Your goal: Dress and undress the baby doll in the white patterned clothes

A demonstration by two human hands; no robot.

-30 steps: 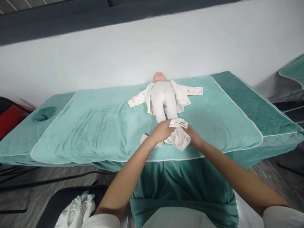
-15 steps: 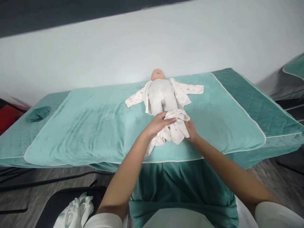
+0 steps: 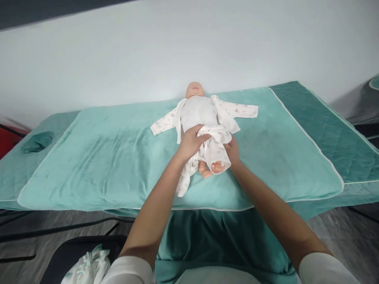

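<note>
A baby doll (image 3: 199,112) lies on its back with its head toward the wall. Its pale body rests on an open white patterned jacket (image 3: 227,118) whose sleeves are spread to both sides. Over the doll's legs, my left hand (image 3: 190,142) and my right hand (image 3: 232,150) grip the bunched top of white patterned baby pants (image 3: 217,150) from either side. One doll foot (image 3: 205,169) shows below the cloth; the other appears at a pant leg's opening. The second pant leg hangs crumpled to the left. Some fingertips are hidden by the fabric.
A light green velvet blanket (image 3: 118,157) with white piping covers the massage bed (image 3: 328,122), set against a white wall (image 3: 189,47). The bed has a face hole (image 3: 38,142) at left. Below, a black chair (image 3: 63,256) carries a crumpled white-and-green cloth (image 3: 89,266).
Both hands have moved the pants up the doll's legs, toward its body. The doll's feet now show below the cloth. The view has shifted slightly.
</note>
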